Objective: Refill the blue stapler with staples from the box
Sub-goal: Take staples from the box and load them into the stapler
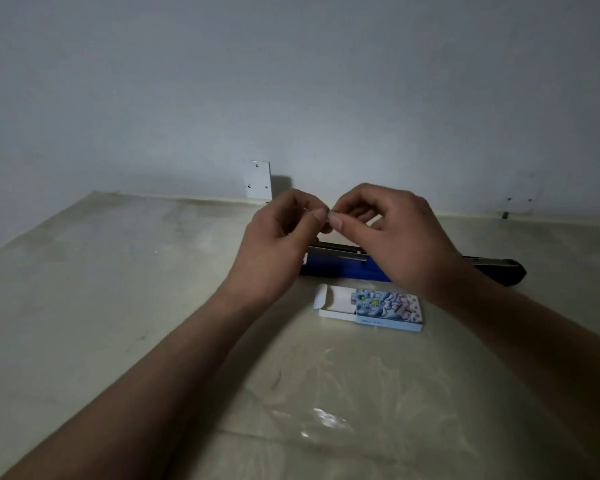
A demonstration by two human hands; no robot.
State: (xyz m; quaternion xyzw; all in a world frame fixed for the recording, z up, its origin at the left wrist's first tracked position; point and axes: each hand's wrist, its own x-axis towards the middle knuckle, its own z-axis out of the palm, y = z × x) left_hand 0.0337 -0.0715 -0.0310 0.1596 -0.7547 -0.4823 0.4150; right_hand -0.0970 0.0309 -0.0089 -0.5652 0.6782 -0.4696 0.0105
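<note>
The blue stapler (343, 268) lies opened flat on the table, its metal staple channel (336, 252) facing up and its dark top arm (499, 268) stretched to the right. In front of it sits the small patterned staple box (371, 306), its white inner tray slid partly out to the left. Above the stapler, my left hand (278, 244) and my right hand (392, 233) meet, and both pinch a small grey strip of staples (329, 214) between thumbs and fingertips. Most of the strip is hidden by the fingers.
The table (118, 289) is covered with a pale, wrinkled plastic sheet and ends against a grey wall. A small white bracket (257, 180) stands at the wall behind my hands. Another fitting (518, 206) shows at the far right.
</note>
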